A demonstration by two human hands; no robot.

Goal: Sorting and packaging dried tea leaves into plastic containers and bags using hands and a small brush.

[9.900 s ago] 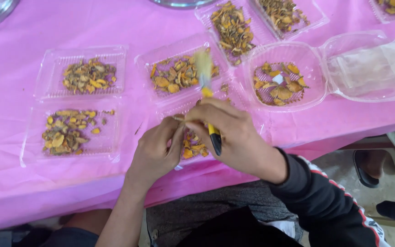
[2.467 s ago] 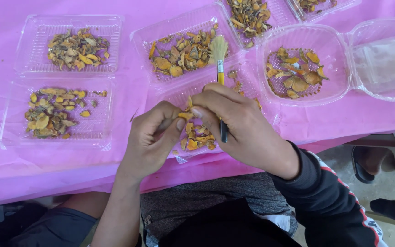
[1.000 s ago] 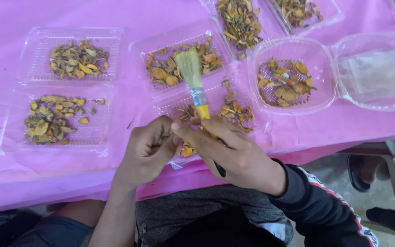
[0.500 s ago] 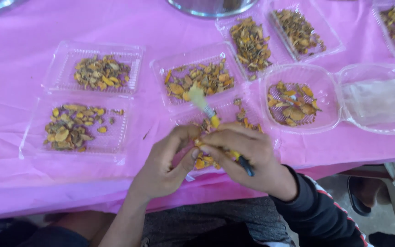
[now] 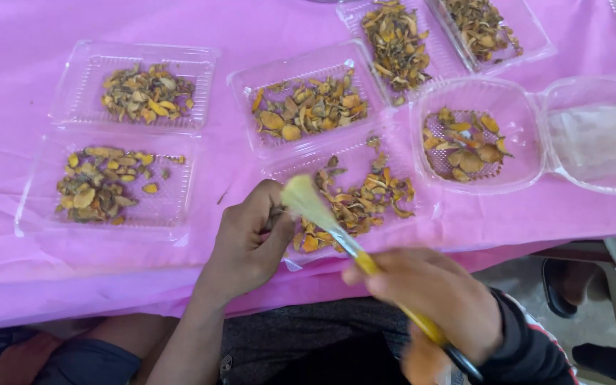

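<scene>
My left hand point(image 5: 247, 242) is closed around a small dried piece that is mostly hidden by the fingers, at the near edge of the pink table. My right hand point(image 5: 433, 296) grips a paintbrush point(image 5: 344, 239) with a yellow handle and pale bristles. The bristles rest against my left hand's fingertips. Just behind both hands lies an open clear clamshell tray point(image 5: 422, 207) scattered with dried yellow-orange slices point(image 5: 358, 199).
Several more clear plastic trays of dried slices sit on the pink tablecloth point(image 5: 265, 36): two at the left point(image 5: 187, 160), one in the middle point(image 5: 247, 82), a round one point(image 5: 529, 153) with open lid at the right, others at the back. A shoe point(image 5: 561, 285) shows below the table's edge.
The brush has swung from pointing up over the trays to lying lower, its bristles now against my left fingertips. My right hand has pulled back toward me and to the right.
</scene>
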